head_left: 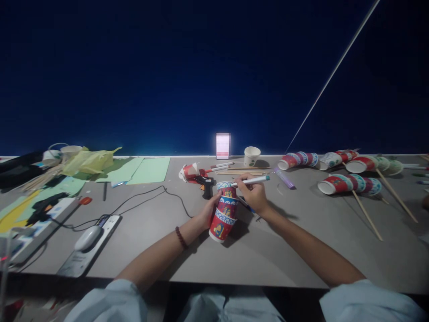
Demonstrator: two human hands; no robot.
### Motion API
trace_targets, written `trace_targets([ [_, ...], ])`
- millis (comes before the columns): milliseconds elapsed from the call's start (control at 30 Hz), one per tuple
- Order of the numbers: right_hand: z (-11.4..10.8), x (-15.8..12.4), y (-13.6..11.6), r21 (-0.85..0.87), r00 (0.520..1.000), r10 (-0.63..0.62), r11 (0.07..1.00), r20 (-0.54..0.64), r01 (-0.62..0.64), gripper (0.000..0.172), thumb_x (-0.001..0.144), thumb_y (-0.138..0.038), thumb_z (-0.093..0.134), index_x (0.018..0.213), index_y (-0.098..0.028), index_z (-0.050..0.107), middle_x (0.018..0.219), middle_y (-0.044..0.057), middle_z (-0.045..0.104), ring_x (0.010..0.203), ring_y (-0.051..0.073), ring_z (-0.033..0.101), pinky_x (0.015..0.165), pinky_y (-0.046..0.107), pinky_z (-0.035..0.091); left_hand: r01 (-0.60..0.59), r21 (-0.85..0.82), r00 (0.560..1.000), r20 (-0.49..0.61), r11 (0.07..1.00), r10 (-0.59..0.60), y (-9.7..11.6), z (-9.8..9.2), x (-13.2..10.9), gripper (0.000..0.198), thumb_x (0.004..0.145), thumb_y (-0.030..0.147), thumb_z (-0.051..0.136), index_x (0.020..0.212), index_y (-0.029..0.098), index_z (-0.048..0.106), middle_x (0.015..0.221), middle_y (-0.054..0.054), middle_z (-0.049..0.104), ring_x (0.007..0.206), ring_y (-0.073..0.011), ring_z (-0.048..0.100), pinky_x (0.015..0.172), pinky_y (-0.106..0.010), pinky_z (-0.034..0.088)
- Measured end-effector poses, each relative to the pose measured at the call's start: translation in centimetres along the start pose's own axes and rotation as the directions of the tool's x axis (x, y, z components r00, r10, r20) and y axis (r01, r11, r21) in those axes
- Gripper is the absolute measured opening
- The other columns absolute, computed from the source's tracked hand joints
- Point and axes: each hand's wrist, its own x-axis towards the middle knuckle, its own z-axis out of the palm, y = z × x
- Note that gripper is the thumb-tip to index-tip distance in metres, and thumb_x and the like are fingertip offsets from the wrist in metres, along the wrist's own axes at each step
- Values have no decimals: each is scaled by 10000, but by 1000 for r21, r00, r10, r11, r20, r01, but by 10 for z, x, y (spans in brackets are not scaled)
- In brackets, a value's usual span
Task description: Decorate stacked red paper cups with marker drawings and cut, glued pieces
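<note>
The stack (223,221) of red cups tilts in the left hand (208,214), whose fingers curl around its side; most are hidden behind it. Whether its base meets the surface (261,268) I cannot tell. At the stack's top end, the right hand's (256,195) fingers pinch a pen (254,180). Good work here probably calls for a steady left hold that doesn't dent the paper, with light, short pen movements. The pen's tip is too small to make out, so contact is uncertain. Just right of the stack, a dark item (247,205) is mostly covered; the screen (223,146) beyond the stack is unreadable
</note>
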Motion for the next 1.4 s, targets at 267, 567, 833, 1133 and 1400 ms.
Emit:
trace_targets([
  [267,2,0,1,-56,1000,-18,998,-20,17,194,850,-347,553,740,-188,576,697,6,621,619,133,575,589,234,466,-3,28,999,-41,1000,4,1,3,-1,417,860,458,538,955,68,650,765,-126,718,643,-221,675,705,-348,519],
  [567,0,2,2,23,999,36,999,-18,-35,187,841,-362,573,759,-193,580,692,-1,624,627,135,596,590,235,476,8,29,1000,0,1000,-8,0,3,-2,449,869,470,509,952,55,660,789,-142,717,670,-230,675,712,-361,514],
  [833,1,6,12,336,974,217,924,-68,-182,207,795,-398,639,784,-200,581,687,-12,636,686,151,631,681,271,509,-24,-12,997,73,1000,25,2,5,-4,438,856,455,524,965,56,667,807,-140,721,700,-238,681,702,-352,516],
  [1133,-1,8,5,252,983,182,953,-25,-170,219,802,-410,620,749,-200,583,645,-9,635,653,154,621,627,264,484,-72,-22,997,0,997,72,6,2,-2,413,831,424,515,882,48,679,740,-150,716,638,-245,680,646,-343,512],
  [1400,0,7,7,265,982,190,945,27,-190,215,804,-408,613,745,-205,575,673,1,632,682,167,634,647,278,498,-57,-26,998,-27,998,56,7,4,-4,455,847,438,457,863,41,680,728,-162,719,629,-258,685,629,-348,513],
])
